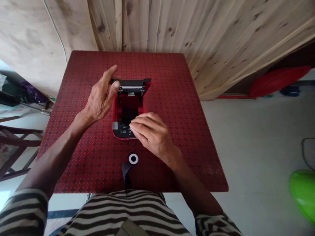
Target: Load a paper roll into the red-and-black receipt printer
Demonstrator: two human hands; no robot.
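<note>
A small red and black printer, apparently for receipts or labels, stands on the table with its lid raised and its dark paper bay exposed. At the lid's upper left corner is my left hand, its thumb and fingers closed about the edge. My right hand is over the front right of the printer, fingertips pinched together at the bay's front edge; whatever they hold is hidden. Nearer to me lies a small white paper roll with a dark core, its loose strip trailing toward the table's front edge.
The red patterned tabletop meets a wooden plank wall at the back. A dark wooden chair stands to the left. On the floor at right is a bright green object, with a red rounded one farther back.
</note>
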